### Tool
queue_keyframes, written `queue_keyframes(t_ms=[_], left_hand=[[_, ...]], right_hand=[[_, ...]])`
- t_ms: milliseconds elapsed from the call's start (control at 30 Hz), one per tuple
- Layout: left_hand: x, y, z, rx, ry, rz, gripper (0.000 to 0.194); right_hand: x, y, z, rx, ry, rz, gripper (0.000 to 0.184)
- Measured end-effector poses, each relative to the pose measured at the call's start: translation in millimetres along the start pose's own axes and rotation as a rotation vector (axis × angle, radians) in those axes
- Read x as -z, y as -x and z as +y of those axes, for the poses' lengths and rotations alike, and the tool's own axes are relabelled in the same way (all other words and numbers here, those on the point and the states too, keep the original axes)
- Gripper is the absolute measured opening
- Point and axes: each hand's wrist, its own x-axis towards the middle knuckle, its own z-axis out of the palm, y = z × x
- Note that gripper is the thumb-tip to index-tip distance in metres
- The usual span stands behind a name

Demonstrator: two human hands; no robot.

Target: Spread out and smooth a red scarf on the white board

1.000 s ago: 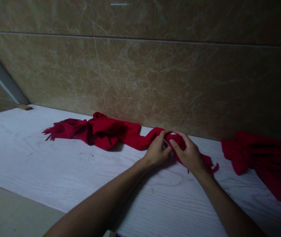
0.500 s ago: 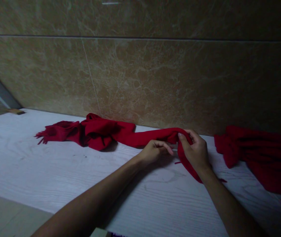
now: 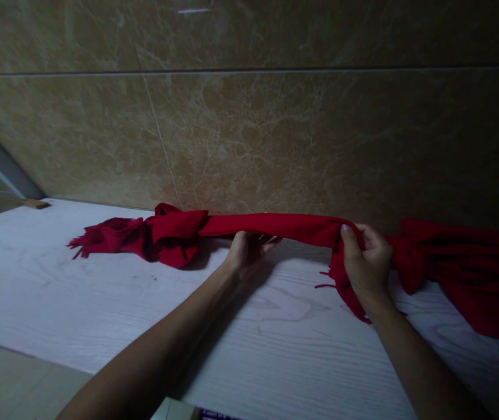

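A red fringed scarf is stretched sideways along the white wood-grain surface, close to the wall. Its left part is a crumpled bundle with tassels; the right end hangs down with loose fringe. My right hand is closed around the scarf near that hanging end, thumb on the front. My left hand is just below the taut middle stretch, fingers reaching out beneath it and apart from one another. The scarf's lower edge partly covers those fingers.
Another gathered, knotted red cloth lies to the right. Behind stands a brown marbled tile wall. A small wooden block sits at the far left corner, beside a grey metal post. A pale box edge shows at the bottom.
My right hand has moved right with the scarf, pulling its middle straighter and raising it. The left hand has shifted left and under the scarf's edge.
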Motion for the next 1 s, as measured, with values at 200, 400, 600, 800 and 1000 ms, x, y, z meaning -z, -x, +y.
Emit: queue_keyframes(t_ms=[200,400,600,800,1000], left_hand=[[0.4,5.5,5.3,0.026,-0.011,-0.070,0.018],[-1.9,9.0,-2.4,-0.017,-0.214,-0.076,0.007],[3.7,10.4,-22.1,-0.053,-0.536,-0.202,0.030],[3.8,17.6,-25.7,-0.002,-0.669,-0.151,0.021],[-3.0,21.2,-22.4,-0.022,-0.699,-0.094,0.023]], right_hand=[[-3.6,2.3,8.0,0.089,0.109,-0.048,0.026],[-5.6,9.2,-14.7,0.382,0.134,-0.178,0.019],[-14.2,28.7,-22.7,0.339,-0.004,-0.512,0.013],[-17.5,32.0,-21.6,0.343,0.010,-0.497,0.003],[-12.9,24.4,-22.6,0.383,0.035,-0.439,0.022]])
